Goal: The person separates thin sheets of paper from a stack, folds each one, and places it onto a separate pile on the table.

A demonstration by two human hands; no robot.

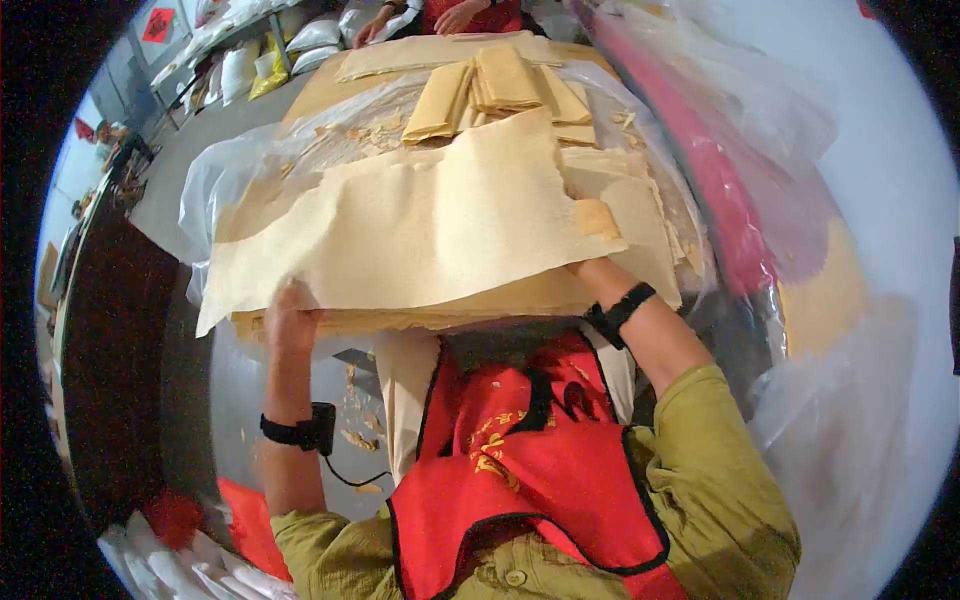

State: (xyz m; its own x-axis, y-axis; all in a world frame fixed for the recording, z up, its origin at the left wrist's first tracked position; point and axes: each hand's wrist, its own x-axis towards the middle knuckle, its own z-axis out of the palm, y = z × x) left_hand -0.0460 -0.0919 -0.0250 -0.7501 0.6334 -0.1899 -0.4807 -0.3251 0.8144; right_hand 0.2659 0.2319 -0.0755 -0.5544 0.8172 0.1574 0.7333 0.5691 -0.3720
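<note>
A wide, pale yellow sheet (400,230) lies wavy over a stack of similar sheets (630,200) in front of me. My left hand (292,308) is at its near left edge, blurred, with the fingers partly behind the sheet. On the right, my right hand (588,268) reaches under the sheet's near right edge, and its fingers are hidden. A small darker tan piece (596,218) shows at the sheet's right end. Folded yellow bundles (505,80) lie beyond the sheet.
Clear plastic (225,185) hangs over the table's left side. Across the table, another person's hands (462,14) rest near more sheets (430,55). A pink plastic-covered strip (715,190) runs along the right. White sacks (315,35) stand at the back left.
</note>
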